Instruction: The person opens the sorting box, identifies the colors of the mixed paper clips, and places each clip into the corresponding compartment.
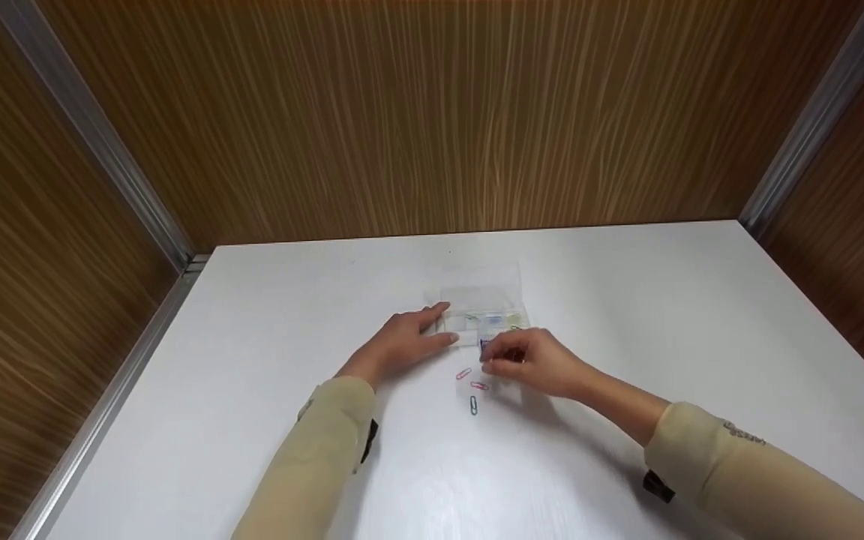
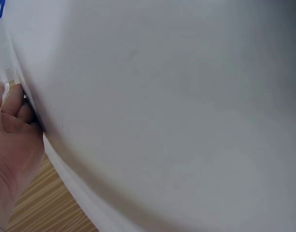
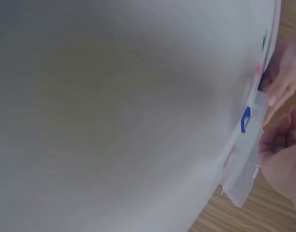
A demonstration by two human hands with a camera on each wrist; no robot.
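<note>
A clear compartment box (image 1: 481,315) lies on the white table (image 1: 627,315) with its lid folded back. My left hand (image 1: 411,339) rests flat on the table, its straight index finger and thumb touching the box's left end. My right hand (image 1: 529,361) hovers at the box's front edge with curled fingers. A blue paper clip (image 1: 484,345) sits right at its fingertips; the right wrist view shows that blue clip (image 3: 245,119) on the box (image 3: 242,169) beside a fingertip (image 3: 272,99). Whether the fingers hold it I cannot tell.
Three loose clips lie on the table in front of the box: a pink one (image 1: 463,373), a red one (image 1: 479,385) and a green one (image 1: 473,406). Wood-grain walls (image 1: 432,112) enclose the table on three sides.
</note>
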